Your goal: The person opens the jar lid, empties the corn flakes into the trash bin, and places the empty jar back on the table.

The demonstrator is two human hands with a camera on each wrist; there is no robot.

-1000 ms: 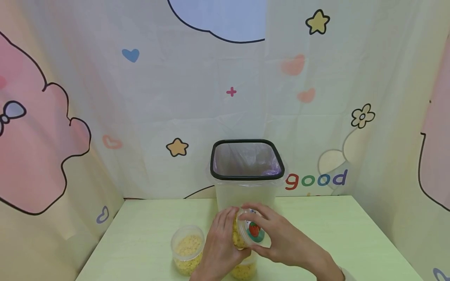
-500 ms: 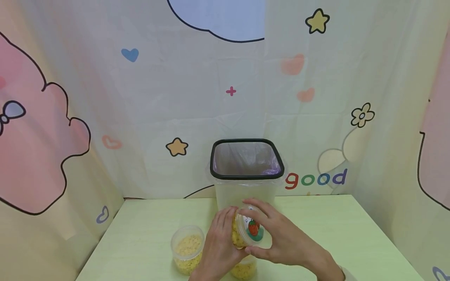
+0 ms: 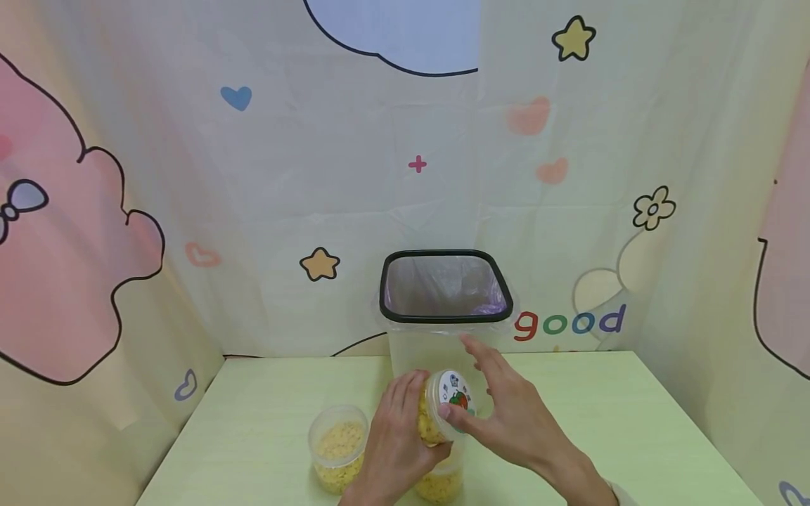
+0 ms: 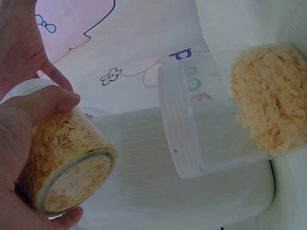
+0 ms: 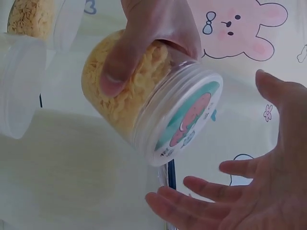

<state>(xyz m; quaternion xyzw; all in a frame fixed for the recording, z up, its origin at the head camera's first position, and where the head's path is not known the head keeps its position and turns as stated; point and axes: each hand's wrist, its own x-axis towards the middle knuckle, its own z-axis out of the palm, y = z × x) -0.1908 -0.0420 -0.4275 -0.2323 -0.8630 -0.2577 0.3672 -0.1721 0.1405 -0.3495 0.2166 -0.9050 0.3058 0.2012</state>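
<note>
My left hand (image 3: 395, 436) grips a clear plastic jar (image 3: 429, 418) of yellow flakes, tilted so its lid faces right. The white lid (image 5: 189, 120) carries a strawberry picture and sits on the jar's mouth. In the right wrist view my right hand (image 5: 254, 182) stands apart from the lid, fingers spread, holding nothing. From the head view its thumb overlaps the lid. A second jar (image 3: 338, 450) of flakes, with no lid seen, stands left of the left hand. Below the hands a third jar (image 3: 439, 485) is partly hidden by them.
A pale bin (image 3: 446, 320) with a black rim and a plastic liner stands behind the hands, at the table's back. The pale green table (image 3: 253, 422) meets a cartoon-printed curtain (image 3: 316, 176) at the back and both sides.
My right hand has gone from fingers around the lid to spread beside it, its fingers moving up and away. The left hand keeps the jar in nearly the same place.
</note>
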